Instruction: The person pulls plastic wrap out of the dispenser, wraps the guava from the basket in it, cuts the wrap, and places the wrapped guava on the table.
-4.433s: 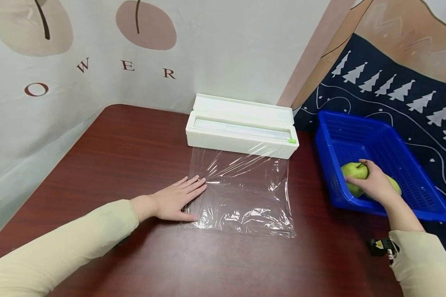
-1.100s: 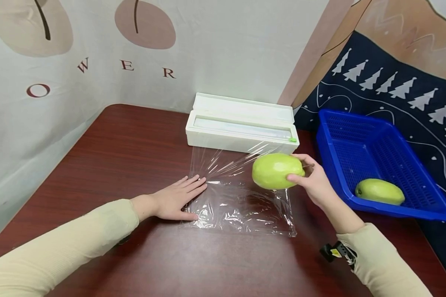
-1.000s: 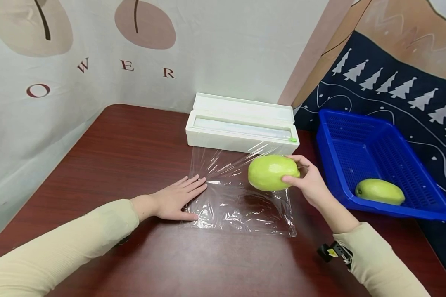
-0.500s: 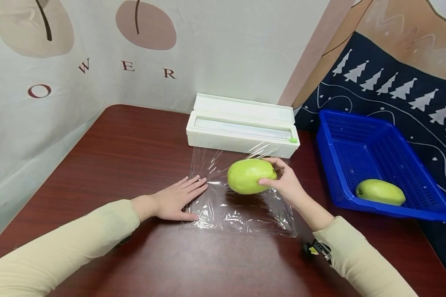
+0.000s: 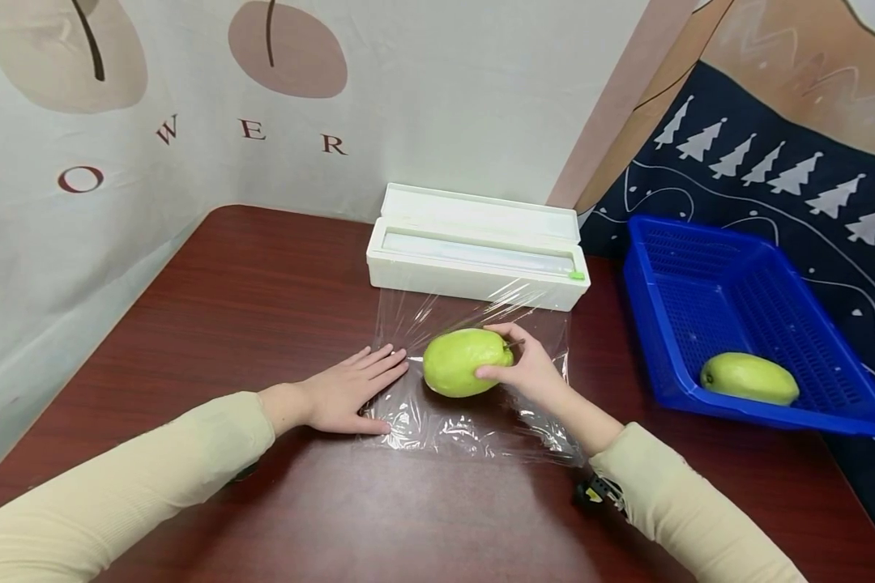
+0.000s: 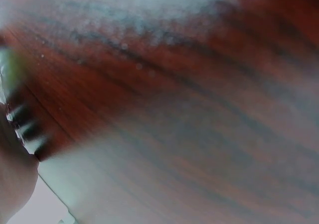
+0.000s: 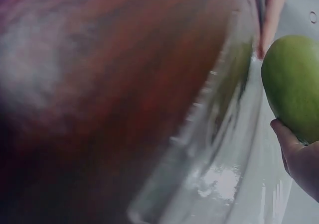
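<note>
My right hand (image 5: 528,371) grips a green pear (image 5: 455,362) by its stem end, thumb in front and fingers behind. The pear lies sideways low over a sheet of clear cling film (image 5: 445,441), its stem pointing right. Flat on the film's left edge rests my left hand (image 5: 343,395), fingers spread and straight. The film runs out from a white dispenser box (image 5: 474,283) with its lid raised. In the right wrist view, the pear (image 7: 294,84) sits above the right thumb (image 7: 294,152). The left wrist view shows mostly blurred table and part of the left hand (image 6: 15,169).
A blue plastic basket (image 5: 659,332) stands at the right, with another green pear (image 5: 749,378) inside it. A small green slider (image 5: 577,275) sits at the box's right end. The brown wooden table (image 5: 262,283) meets a printed cloth (image 5: 262,170) behind.
My right hand has taken the pear out of the basket, carried it left over the film and lowered it. My left hand stays in place on the film's edge.
</note>
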The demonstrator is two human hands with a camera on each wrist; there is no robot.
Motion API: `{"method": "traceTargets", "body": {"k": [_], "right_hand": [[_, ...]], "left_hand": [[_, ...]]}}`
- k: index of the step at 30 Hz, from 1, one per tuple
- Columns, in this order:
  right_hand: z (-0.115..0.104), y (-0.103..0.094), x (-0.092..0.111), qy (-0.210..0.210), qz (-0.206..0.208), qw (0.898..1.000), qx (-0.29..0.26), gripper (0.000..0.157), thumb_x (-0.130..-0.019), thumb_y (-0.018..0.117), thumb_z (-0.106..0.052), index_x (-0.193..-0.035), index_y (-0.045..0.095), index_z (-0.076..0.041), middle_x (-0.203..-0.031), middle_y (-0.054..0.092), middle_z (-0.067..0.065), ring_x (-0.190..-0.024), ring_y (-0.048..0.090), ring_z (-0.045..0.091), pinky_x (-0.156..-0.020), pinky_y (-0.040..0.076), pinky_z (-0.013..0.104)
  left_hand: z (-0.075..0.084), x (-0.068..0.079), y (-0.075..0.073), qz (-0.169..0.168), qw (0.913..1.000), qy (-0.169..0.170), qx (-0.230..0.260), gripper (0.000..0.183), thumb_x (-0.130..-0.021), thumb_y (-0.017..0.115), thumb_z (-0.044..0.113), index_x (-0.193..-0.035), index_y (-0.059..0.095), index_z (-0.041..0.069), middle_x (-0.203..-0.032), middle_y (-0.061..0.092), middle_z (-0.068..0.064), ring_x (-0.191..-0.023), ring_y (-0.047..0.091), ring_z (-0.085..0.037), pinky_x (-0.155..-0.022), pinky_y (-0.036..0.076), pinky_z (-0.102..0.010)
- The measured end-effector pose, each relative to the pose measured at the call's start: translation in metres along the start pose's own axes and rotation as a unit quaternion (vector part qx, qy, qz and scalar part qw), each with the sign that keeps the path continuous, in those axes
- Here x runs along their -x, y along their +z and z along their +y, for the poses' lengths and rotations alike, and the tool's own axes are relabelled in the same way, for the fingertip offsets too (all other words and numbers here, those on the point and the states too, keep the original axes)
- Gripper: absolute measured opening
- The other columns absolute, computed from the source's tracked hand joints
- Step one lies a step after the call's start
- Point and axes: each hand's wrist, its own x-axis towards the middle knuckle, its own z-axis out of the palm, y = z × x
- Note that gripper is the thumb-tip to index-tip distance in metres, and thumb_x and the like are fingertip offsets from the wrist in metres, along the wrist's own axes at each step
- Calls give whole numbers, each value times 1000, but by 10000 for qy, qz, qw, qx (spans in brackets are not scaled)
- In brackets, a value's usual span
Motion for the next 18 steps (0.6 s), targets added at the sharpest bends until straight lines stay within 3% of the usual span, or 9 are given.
{"method": "traceTargets", "body": {"k": [8,12,18], "right_hand": [[5,-3,1,158,-266,9994,159,65,-71,79,-7,-128,49,-2,-127,52,19,-98,53,15,-87,48,30],[2,-12,3,131,-481,9975,494,65,-71,78,-6,-130,49,-2,-126,54,19,-101,53,19,-89,47,31],[6,-30,7,401,-737,9934,782,64,-73,78,-10,-130,51,-2,-123,57,20,-109,55,27,-82,51,24]], "left_hand": [[0,1,0,3,10000,-16,34,88,-86,51,59,-148,22,4,-156,16,-13,-145,9,-32,-117,13,-50],[0,0,0,16,10000,-6,61,88,-86,51,59,-148,22,4,-156,16,-14,-145,9,-32,-116,13,-50],[-1,0,1,13,10000,-9,69,88,-86,51,59,-148,22,5,-157,15,-13,-145,9,-32,-117,13,-50]]}}
